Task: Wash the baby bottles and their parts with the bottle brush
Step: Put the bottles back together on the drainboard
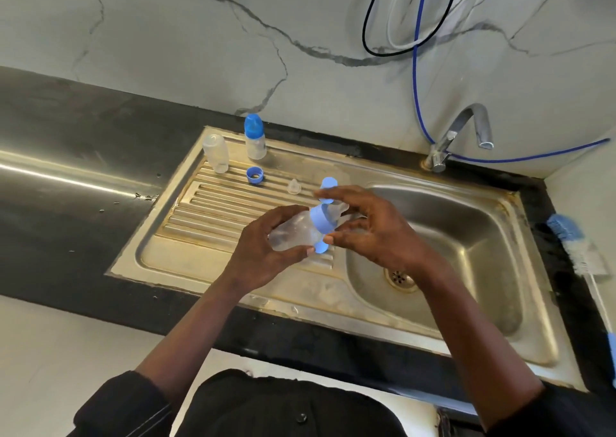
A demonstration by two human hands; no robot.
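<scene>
I hold a clear baby bottle (293,233) on its side above the ribbed drainboard (206,210). My left hand (263,253) grips its body. My right hand (370,230) pinches the blue handled collar (321,221) at its neck, with the teat end under my fingers. At the back of the drainboard stand a capless clear bottle (216,153) and a capped bottle with a blue lid (255,138). A loose blue ring (255,175) and a clear teat (294,187) lie on the ribs. The bottle brush (576,246), blue and white, lies on the counter right of the sink.
The steel sink basin (466,270) with its drain (400,278) sits to the right under a chrome tap (463,136). A blue hose (418,103) and cables hang down the marble wall. Black counter (66,170) stretches to the left.
</scene>
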